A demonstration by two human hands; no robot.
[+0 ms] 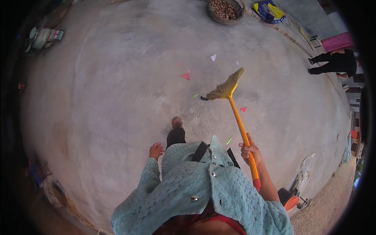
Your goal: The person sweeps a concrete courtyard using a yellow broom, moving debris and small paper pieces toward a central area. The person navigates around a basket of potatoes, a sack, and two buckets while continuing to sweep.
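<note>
My right hand (250,150) is wrapped round the orange handle of a broom (238,117). The broom's tan, fan-shaped bristles reach out ahead over the concrete floor, with a small dark scrap (204,98) at their left tip. A red scrap (243,109) lies to the right of the handle. Further ahead are another red scrap (185,76) and a white scrap (213,57). Thin green slivers (230,140) lie nearer my body. My left hand (156,150) hangs beside my jacket, its fingers loosely curled in with nothing visible in them.
A round basket of brown nuts or similar (225,11) stands at the far edge, beside a blue and yellow bag (269,11). A person in dark clothes (335,62) is at the right. A black and orange bucket (290,200) sits near right; a scale-like machine (41,38) stands far left.
</note>
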